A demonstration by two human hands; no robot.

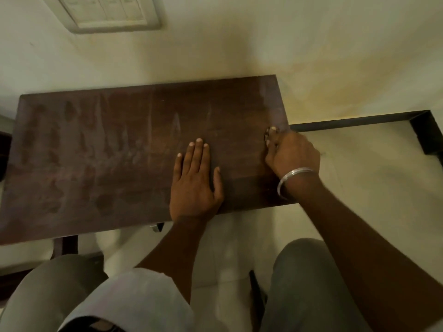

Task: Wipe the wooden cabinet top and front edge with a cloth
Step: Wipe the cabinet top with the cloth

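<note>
The dark wooden cabinet top [107,149] fills the middle of the view, dusty and streaked with smudge marks. My left hand [195,180] lies flat on it near the front edge, fingers together, holding nothing. My right hand [293,152], with a metal bangle on the wrist, is curled at the top's right edge. A small mottled bit of what looks like a bunched cloth [272,130] shows past its fingertips, and the rest is hidden in the fist. The front edge [72,232] runs along the near side.
A pale wall with a switch plate [107,13] stands behind the cabinet. A dark skirting strip [359,121] runs along the floor at right. My knees in grey trousers [311,283] are close to the cabinet front, over pale floor tiles.
</note>
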